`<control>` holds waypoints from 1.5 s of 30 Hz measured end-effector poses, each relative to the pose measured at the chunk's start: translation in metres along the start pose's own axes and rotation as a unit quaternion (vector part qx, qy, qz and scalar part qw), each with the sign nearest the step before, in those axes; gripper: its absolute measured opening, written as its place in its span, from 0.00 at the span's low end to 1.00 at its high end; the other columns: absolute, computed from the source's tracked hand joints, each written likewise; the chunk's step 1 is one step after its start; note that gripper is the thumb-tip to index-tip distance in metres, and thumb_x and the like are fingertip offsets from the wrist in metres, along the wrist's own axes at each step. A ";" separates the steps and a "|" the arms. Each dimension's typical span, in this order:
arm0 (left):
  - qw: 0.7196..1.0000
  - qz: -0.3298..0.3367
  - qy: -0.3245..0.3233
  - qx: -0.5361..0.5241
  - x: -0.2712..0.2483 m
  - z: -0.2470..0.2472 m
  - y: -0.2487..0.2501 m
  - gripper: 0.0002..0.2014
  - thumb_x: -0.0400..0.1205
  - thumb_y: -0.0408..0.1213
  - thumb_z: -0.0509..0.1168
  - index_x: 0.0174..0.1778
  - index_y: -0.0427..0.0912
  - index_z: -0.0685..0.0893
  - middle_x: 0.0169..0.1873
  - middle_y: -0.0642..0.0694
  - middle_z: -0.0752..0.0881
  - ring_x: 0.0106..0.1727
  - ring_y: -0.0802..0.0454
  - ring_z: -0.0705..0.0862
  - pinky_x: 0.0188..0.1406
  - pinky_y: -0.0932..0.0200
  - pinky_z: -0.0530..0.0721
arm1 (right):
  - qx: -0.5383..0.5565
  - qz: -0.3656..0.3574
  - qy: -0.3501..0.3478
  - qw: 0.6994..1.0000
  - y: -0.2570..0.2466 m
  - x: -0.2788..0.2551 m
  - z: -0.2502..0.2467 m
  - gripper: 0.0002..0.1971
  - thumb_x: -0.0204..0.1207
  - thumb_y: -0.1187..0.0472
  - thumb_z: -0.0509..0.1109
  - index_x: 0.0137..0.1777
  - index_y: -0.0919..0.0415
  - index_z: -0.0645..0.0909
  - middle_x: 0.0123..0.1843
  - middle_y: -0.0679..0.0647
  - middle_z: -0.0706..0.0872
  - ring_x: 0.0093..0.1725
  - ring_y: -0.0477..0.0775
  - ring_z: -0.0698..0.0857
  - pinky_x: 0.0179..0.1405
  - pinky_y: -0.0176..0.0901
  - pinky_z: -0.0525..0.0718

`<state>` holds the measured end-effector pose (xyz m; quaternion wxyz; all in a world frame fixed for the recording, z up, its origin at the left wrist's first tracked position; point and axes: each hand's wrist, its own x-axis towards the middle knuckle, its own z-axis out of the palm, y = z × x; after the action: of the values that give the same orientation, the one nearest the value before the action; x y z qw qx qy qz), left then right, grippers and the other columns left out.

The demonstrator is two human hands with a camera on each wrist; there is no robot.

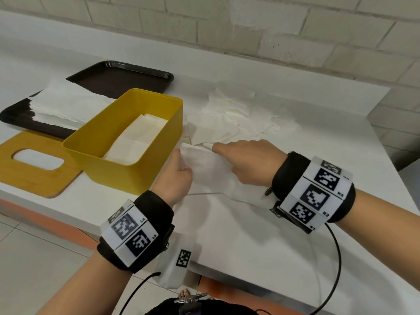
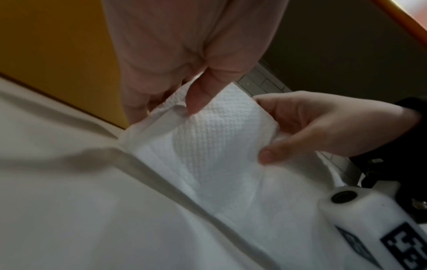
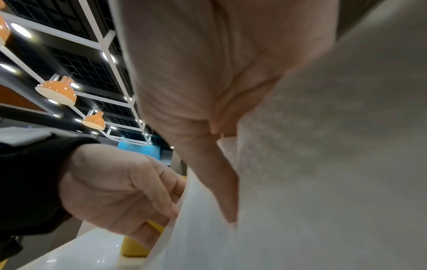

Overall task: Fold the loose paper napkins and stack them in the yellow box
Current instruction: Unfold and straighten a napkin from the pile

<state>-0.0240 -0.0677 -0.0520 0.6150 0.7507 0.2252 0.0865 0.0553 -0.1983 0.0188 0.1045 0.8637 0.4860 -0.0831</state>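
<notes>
Both hands hold one white paper napkin [image 1: 211,169] just above the white table [image 1: 261,242], close to the table's near edge. The left hand [image 1: 176,176] pinches the napkin's left end: in the left-wrist view its thumb lies on the embossed top face and the fingers [image 2: 138,107] curl beneath the doubled edge. The right hand [image 1: 247,162] grips the opposite side — thumb under the paper, fingers curled over the top, forefinger stretched along the far edge toward the left hand. Between the two grips the napkin sags in a shallow fold, and its near part trails onto the table.

Just left of the left hand's grip stands the yellow box [image 1: 159,142], open at the top, its near right corner almost touching the knuckles. Inside it lie folded napkins [image 1: 138,139], flat along the bottom.

Beyond the right hand's grip a heap of loose napkins [image 1: 241,117] spreads over the table, crumpled and overlapping. Left of the box, well apart from the grip, the bamboo lid [image 1: 36,164] with its oval slot lies flat on the table. Behind it sits a dark tray [image 1: 127,76] — a pile of white paper sheets [image 1: 66,105] rests on its near part.
</notes>
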 end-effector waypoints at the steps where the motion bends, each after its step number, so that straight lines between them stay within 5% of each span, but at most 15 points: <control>1: 1.000 0.003 0.000 0.002 0.001 -0.001 0.000 0.18 0.80 0.20 0.52 0.62 0.42 0.70 0.57 0.46 0.80 0.61 0.50 0.79 0.63 0.49 0.79 | -0.006 -0.003 0.015 1.000 0.000 -0.001 -0.001 0.24 0.77 0.72 0.55 0.71 0.53 0.61 0.50 0.52 0.75 0.45 0.57 0.76 0.29 0.42 0.65; 5: 1.000 -0.006 -0.012 -0.012 0.002 -0.003 -0.002 0.15 0.81 0.20 0.54 0.59 0.42 0.68 0.48 0.53 0.78 0.50 0.58 0.78 0.47 0.63 0.80 | -0.010 -0.004 -0.009 1.000 -0.001 -0.002 0.002 0.23 0.77 0.70 0.59 0.70 0.56 0.60 0.46 0.52 0.75 0.39 0.55 0.74 0.29 0.42 0.66; 8: 0.999 0.000 -0.040 -0.004 0.002 -0.001 -0.002 0.15 0.78 0.29 0.57 0.61 0.37 0.74 0.55 0.46 0.83 0.59 0.53 0.81 0.60 0.53 0.80 | -0.010 -0.008 -0.014 1.000 -0.003 -0.002 0.005 0.22 0.75 0.73 0.56 0.67 0.57 0.62 0.39 0.50 0.70 0.35 0.55 0.71 0.24 0.41 0.61; 11: 0.999 0.010 -0.045 -0.004 0.004 -0.002 -0.004 0.17 0.78 0.30 0.56 0.63 0.36 0.77 0.58 0.42 0.84 0.63 0.49 0.81 0.64 0.49 0.80 | -0.015 -0.007 0.028 0.999 0.000 -0.003 0.001 0.22 0.74 0.74 0.54 0.66 0.56 0.63 0.51 0.52 0.77 0.40 0.57 0.72 0.25 0.41 0.60; 14: 0.999 0.003 -0.032 0.011 0.003 -0.002 -0.004 0.14 0.83 0.23 0.53 0.61 0.41 0.71 0.50 0.51 0.80 0.54 0.55 0.78 0.49 0.66 0.78 | -0.006 -0.004 0.005 1.000 0.001 -0.001 0.003 0.20 0.78 0.69 0.56 0.69 0.55 0.62 0.57 0.53 0.78 0.47 0.58 0.77 0.34 0.43 0.68; 16: 0.999 -0.002 -0.042 0.022 0.001 -0.002 -0.004 0.14 0.84 0.24 0.53 0.62 0.44 0.67 0.46 0.55 0.76 0.50 0.56 0.75 0.43 0.68 0.75 | 0.011 -0.003 -0.023 1.000 0.001 0.004 0.010 0.18 0.81 0.67 0.56 0.69 0.56 0.63 0.57 0.55 0.78 0.48 0.59 0.78 0.39 0.46 0.71; 21: 0.998 -0.004 -0.043 -0.043 -0.007 -0.001 0.007 0.30 0.83 0.33 0.61 0.77 0.42 0.53 0.53 0.57 0.76 0.46 0.68 0.77 0.44 0.71 0.80 | 0.170 0.017 0.020 0.985 0.014 0.005 0.002 0.16 0.82 0.62 0.58 0.69 0.57 0.68 0.61 0.59 0.80 0.56 0.59 0.80 0.53 0.47 0.77; 24: 0.995 0.002 -0.030 -0.096 -0.011 -0.004 0.020 0.31 0.81 0.44 0.64 0.77 0.46 0.57 0.54 0.62 0.77 0.46 0.73 0.81 0.40 0.76 0.80 | 0.338 0.024 0.111 0.934 0.030 0.003 -0.008 0.16 0.81 0.61 0.61 0.68 0.58 0.71 0.63 0.54 0.81 0.61 0.53 0.80 0.58 0.40 0.76; 26: 0.992 -0.002 -0.043 -0.123 -0.012 -0.005 0.029 0.36 0.78 0.51 0.67 0.78 0.50 0.58 0.63 0.55 0.79 0.58 0.65 0.81 0.55 0.68 0.80 | 0.455 0.028 0.165 0.874 0.032 0.008 -0.006 0.17 0.82 0.61 0.61 0.70 0.57 0.70 0.66 0.51 0.80 0.65 0.52 0.79 0.68 0.48 0.75; 28: 0.988 0.016 -0.048 -0.145 -0.012 -0.005 0.038 0.34 0.79 0.44 0.67 0.78 0.49 0.58 0.67 0.50 0.79 0.63 0.54 0.82 0.64 0.54 0.80 | 0.551 0.040 0.196 0.810 0.027 0.016 -0.003 0.19 0.83 0.61 0.59 0.73 0.56 0.66 0.68 0.51 0.79 0.68 0.52 0.78 0.71 0.55 0.74; 31: 0.985 0.097 -0.035 -0.137 -0.012 -0.012 0.049 0.28 0.77 0.28 0.68 0.66 0.57 0.65 0.64 0.48 0.81 0.63 0.52 0.83 0.63 0.49 0.81 | 0.663 0.035 0.202 0.720 0.018 0.030 -0.003 0.18 0.84 0.64 0.57 0.72 0.57 0.64 0.69 0.52 0.78 0.67 0.53 0.79 0.69 0.57 0.76; 35: 0.985 0.136 -0.042 -0.092 -0.015 -0.040 0.056 0.34 0.77 0.23 0.66 0.65 0.65 0.60 0.56 0.48 0.86 0.54 0.54 0.87 0.52 0.57 0.87 | 0.680 0.008 0.229 0.697 0.018 0.043 -0.020 0.18 0.79 0.69 0.64 0.62 0.55 0.62 0.62 0.57 0.79 0.60 0.56 0.82 0.62 0.55 0.82; 38: 0.989 0.120 -0.087 -0.008 -0.018 -0.067 0.067 0.28 0.78 0.21 0.64 0.59 0.64 0.72 0.49 0.50 0.88 0.47 0.54 0.88 0.45 0.58 0.88 | 0.618 -0.047 0.280 0.733 0.024 0.053 -0.046 0.29 0.68 0.71 0.72 0.55 0.43 0.60 0.62 0.62 0.75 0.52 0.52 0.81 0.54 0.49 0.85; 42: 0.991 0.093 -0.085 0.043 -0.014 -0.098 0.077 0.12 0.80 0.25 0.63 0.41 0.46 0.88 0.36 0.56 0.89 0.37 0.61 0.85 0.37 0.71 0.83 | 0.485 -0.108 0.235 0.836 0.025 0.074 -0.078 0.20 0.68 0.72 0.71 0.48 0.45 0.72 0.49 0.47 0.78 0.49 0.39 0.78 0.50 0.37 0.79; 45: 0.993 0.047 -0.096 0.043 -0.009 -0.118 0.083 0.06 0.75 0.31 0.67 0.42 0.43 0.90 0.32 0.52 0.90 0.32 0.61 0.86 0.29 0.73 0.81 | 0.441 -0.119 0.215 0.863 0.024 0.093 -0.092 0.17 0.71 0.71 0.71 0.45 0.45 0.74 0.49 0.41 0.77 0.54 0.38 0.76 0.49 0.31 0.76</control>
<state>-0.0613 0.0211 0.0559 0.5957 0.7914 0.1331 0.0335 0.1275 -0.1095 0.0870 -0.4055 0.7516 0.5078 -0.1127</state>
